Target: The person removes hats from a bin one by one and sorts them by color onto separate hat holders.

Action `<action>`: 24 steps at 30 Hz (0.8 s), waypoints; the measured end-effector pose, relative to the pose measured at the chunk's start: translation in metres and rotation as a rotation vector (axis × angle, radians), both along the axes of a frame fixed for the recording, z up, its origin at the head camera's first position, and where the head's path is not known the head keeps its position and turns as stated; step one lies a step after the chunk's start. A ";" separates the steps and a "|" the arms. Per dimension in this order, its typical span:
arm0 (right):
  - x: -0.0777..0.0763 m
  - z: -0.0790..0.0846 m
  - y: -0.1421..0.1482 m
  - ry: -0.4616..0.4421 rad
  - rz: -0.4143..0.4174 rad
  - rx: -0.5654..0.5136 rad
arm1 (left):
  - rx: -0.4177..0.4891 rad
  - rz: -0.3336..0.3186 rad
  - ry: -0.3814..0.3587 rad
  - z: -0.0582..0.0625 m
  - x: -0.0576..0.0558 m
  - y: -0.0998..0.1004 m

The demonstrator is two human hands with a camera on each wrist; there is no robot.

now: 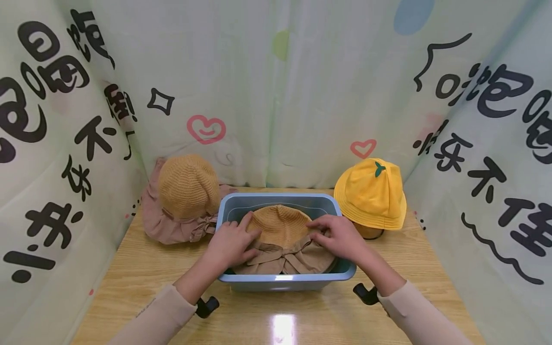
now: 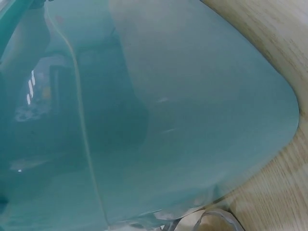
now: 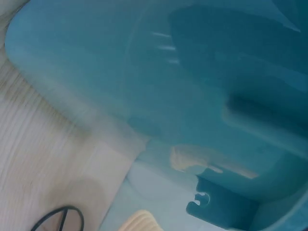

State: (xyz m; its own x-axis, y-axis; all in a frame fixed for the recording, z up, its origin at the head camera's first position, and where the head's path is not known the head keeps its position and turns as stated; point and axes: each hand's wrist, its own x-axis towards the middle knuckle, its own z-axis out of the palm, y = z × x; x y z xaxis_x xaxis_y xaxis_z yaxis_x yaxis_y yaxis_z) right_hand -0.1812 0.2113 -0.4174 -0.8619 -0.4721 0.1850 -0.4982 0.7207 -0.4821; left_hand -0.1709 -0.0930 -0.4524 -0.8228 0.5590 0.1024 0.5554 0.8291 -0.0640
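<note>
Touching the hat inside the bin, left hand at its left side with fingers parted, right hand at its right side with fingers bent, bow between them, any pinch on the fabric not determinable.

Both hands palm-down, forearms angled inward

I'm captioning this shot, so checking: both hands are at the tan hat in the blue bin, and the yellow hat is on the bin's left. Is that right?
Not quite: the head view shows the yellow hat on the right of the blue bin, not the left. The rest stands: the left hand and right hand are both at the tan hat in the bin.
</note>
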 end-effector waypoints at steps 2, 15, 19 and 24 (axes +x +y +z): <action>0.001 -0.001 0.001 -0.013 -0.014 -0.019 | 0.014 0.000 -0.008 0.001 -0.001 0.001; 0.001 -0.007 0.010 0.227 -0.008 0.089 | -0.024 -0.031 -0.196 0.010 -0.004 0.011; 0.004 -0.011 0.016 0.184 -0.067 0.125 | -0.045 -0.089 -0.240 0.010 -0.003 0.018; 0.008 -0.013 0.022 0.037 -0.150 0.188 | -0.055 -0.092 -0.262 0.010 -0.004 0.026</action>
